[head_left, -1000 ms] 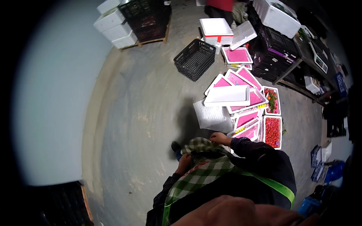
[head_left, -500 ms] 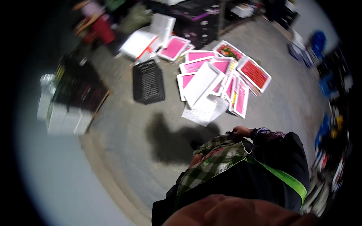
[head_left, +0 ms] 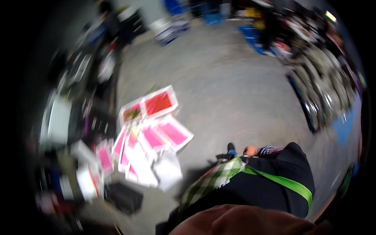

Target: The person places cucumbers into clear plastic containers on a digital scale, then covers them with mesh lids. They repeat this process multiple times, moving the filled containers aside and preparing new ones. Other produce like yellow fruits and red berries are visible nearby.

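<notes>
Checked apron (head_left: 219,174), green and white: at the wearer's front, below the right hand (head_left: 250,151). Right hand: bare, loosely curled, near the apron's upper edge; cannot tell whether gripping cloth. Left hand: out of sight; grip likewise unknown. Dark shoe (head_left: 230,147): just beyond the apron. To the left, on the floor: overlapping pink-lined foam trays (head_left: 172,132), blurred; foam tray of small red produce (head_left: 158,102) at the far end; white foam box (head_left: 167,170) at the near side; black plastic crate (head_left: 124,197), closer in. Further left: white box with red band (head_left: 87,182). To the right: plastic-wrapped bundles (head_left: 319,92), piled, bordering a blue sheet (head_left: 346,125). Between trays and bundles: broad stretch of grey floor (head_left: 219,86), room for moving ahead and rightward; leftward, blocked by trays.
</notes>
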Tool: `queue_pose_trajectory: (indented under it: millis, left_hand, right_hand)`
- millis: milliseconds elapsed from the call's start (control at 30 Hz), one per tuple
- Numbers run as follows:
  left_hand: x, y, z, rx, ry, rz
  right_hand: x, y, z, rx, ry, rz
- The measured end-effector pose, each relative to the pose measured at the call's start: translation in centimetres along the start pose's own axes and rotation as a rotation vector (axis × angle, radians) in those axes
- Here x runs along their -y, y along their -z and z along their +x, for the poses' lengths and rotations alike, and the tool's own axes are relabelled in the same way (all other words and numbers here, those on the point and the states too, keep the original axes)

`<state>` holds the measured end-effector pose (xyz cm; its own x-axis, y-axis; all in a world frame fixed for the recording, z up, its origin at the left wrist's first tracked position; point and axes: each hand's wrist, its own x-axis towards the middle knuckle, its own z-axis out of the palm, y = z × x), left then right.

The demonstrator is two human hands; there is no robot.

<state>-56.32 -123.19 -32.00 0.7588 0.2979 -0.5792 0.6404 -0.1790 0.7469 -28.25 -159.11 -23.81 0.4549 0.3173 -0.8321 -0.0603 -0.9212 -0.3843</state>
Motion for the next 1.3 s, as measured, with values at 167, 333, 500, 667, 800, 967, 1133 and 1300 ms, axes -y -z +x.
queue_pose_trajectory:
  millis: [167,333,500,667,800,967,1133,1300]
  left_hand:
    - [-11.2,0.3,12.6,0.058,0.013,0.150]
    - [-25.1,-1.7,24.5,0.161,-0.045,0.262]
    - [-30.0,-1.9,30.0,0.212,-0.036,0.284]
    - [-34.5,0.1,40.5,0.274,-0.071,0.305]
    - [-38.1,4.4,49.8,0.304,-0.085,0.337]
    - [-43.7,10.8,61.0,0.285,-0.134,0.343]
    - [-46.5,18.2,68.3,0.218,-0.166,0.334]
    - [-45.8,19.9,72.4,0.108,-0.132,0.224]
  right_hand:
    - [-12.5,7.4,9.6,0.317,-0.024,-0.118]
    - [-9.8,19.1,11.2,0.096,0.040,-0.496]
    - [-4.3,22.7,26.2,-0.266,0.252,-0.271]
    - [6.9,29.1,28.5,-0.197,0.357,-0.075]
    - [7.0,29.9,35.9,-0.114,0.575,-0.107]
    - [14.4,41.8,32.7,-0.235,-0.073,0.052]
    - [15.8,48.3,43.2,-0.233,-0.156,0.070]
    - [18.3,53.2,53.5,0.045,0.111,-0.239]
